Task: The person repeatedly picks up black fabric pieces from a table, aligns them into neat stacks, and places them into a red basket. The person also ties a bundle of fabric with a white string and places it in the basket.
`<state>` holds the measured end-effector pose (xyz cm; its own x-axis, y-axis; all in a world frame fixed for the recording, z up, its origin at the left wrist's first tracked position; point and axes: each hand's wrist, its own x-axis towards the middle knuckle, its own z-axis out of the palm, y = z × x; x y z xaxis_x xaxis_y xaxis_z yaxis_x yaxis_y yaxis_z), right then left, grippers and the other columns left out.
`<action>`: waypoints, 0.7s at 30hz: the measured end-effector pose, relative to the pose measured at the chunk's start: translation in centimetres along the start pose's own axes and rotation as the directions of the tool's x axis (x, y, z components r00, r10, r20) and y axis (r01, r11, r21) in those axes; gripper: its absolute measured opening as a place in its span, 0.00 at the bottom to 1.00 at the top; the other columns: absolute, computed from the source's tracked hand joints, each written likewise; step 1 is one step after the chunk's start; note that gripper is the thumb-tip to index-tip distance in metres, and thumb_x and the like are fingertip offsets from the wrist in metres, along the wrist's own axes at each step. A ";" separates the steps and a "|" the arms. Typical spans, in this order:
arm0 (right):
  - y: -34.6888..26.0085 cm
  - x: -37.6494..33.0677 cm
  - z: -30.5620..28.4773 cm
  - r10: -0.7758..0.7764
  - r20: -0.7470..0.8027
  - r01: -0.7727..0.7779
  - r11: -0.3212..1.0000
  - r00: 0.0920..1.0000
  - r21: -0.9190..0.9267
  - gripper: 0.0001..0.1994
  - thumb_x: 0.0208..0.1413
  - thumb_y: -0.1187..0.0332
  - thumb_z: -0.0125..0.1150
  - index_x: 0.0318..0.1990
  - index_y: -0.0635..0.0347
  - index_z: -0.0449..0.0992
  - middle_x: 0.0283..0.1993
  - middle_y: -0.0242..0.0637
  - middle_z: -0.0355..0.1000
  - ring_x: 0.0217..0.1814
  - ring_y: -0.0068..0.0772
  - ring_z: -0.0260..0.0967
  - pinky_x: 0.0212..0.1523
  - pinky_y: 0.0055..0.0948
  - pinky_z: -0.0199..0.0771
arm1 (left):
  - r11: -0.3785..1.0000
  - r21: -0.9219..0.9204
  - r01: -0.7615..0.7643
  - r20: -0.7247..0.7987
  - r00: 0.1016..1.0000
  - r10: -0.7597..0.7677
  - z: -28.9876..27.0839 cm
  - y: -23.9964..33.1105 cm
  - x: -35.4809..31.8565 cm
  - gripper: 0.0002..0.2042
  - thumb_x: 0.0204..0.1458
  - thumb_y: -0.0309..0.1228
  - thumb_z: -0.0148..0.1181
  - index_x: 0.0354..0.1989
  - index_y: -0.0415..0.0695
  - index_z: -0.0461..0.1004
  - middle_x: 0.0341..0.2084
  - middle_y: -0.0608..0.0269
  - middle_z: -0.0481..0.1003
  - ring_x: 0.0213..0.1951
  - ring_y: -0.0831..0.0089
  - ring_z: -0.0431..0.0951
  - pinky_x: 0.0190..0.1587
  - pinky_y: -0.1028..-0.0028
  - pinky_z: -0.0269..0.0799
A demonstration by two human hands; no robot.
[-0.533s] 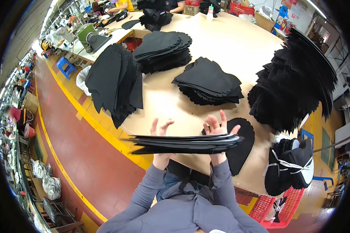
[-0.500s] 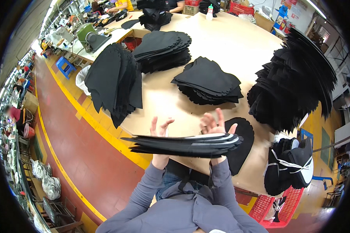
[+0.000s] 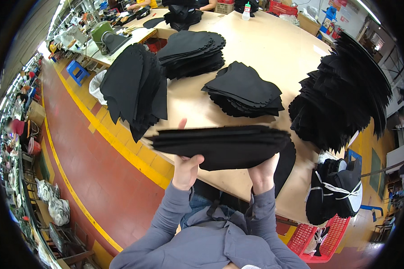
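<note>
Between my two hands, above the table's near edge, I hold a stack of black cut fabric pieces, tilted so that its layered edges run along the top. My left hand grips its left part, the thumb across the near face and a fingertip showing behind the top edge. At the lower right corner my right hand is closed on the stack, its fingers mostly hidden behind it. A single flat black piece lies on the table, partly covered by the held stack. Beyond it sits a low pile of black pieces.
On the tan table, more black piles stand at left and far left. A tall pile leans at right, near a tied black bundle. A red crate sits below. Far off stands a white bottle.
The stack has risen and tipped, so its broad black face now shows instead of its thin edge. My spread fingers have closed on it, the left thumb coming to the near face.
</note>
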<state>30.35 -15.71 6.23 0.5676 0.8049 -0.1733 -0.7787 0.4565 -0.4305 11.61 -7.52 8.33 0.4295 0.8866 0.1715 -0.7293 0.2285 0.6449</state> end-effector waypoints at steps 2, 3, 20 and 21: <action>-0.6 -0.2 1.0 0.030 -0.033 -0.030 0.999 0.999 -0.014 0.23 0.67 0.51 0.42 0.58 0.56 0.71 0.58 0.35 0.71 0.60 0.37 0.68 0.63 0.38 0.65 | 1.000 0.013 -0.024 -0.049 0.999 0.025 1.8 0.5 0.7 0.48 0.40 0.22 0.74 0.71 0.45 0.51 0.54 0.62 0.71 0.58 0.67 0.69 0.65 0.68 0.59; -0.8 -0.3 1.4 0.044 -0.050 -0.045 0.999 0.998 -0.020 0.22 0.67 0.51 0.43 0.58 0.55 0.71 0.59 0.34 0.71 0.61 0.37 0.67 0.64 0.38 0.64 | 0.997 0.072 0.013 -0.031 0.999 -0.011 -0.1 -0.1 0.5 0.40 0.43 0.25 0.73 0.66 0.44 0.60 0.55 0.62 0.70 0.58 0.67 0.68 0.65 0.68 0.59; -0.9 -0.4 2.4 -0.485 0.238 0.513 0.856 0.841 -0.069 0.50 0.53 0.26 0.44 0.72 0.58 0.48 0.77 0.39 0.41 0.78 0.45 0.38 0.75 0.42 0.40 | 0.984 -0.122 -0.133 -0.037 0.991 0.129 -0.5 -1.2 1.0 0.46 0.42 0.39 0.74 0.70 0.52 0.52 0.61 0.61 0.66 0.62 0.64 0.65 0.69 0.60 0.54; -0.6 0.2 2.0 -0.557 0.308 0.631 0.608 0.771 -0.481 0.53 0.51 0.26 0.47 0.73 0.58 0.46 0.77 0.41 0.40 0.79 0.43 0.35 0.76 0.41 0.37 | 0.974 -0.097 -0.204 -0.019 0.979 0.203 0.4 -1.3 1.3 0.51 0.40 0.43 0.75 0.72 0.54 0.48 0.62 0.61 0.64 0.63 0.63 0.64 0.69 0.59 0.53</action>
<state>30.36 -15.10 8.20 0.7887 0.4838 0.3792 0.0135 0.6031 -0.7975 13.31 -6.76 7.99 0.2620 0.9220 0.2850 -0.8497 0.0803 0.5212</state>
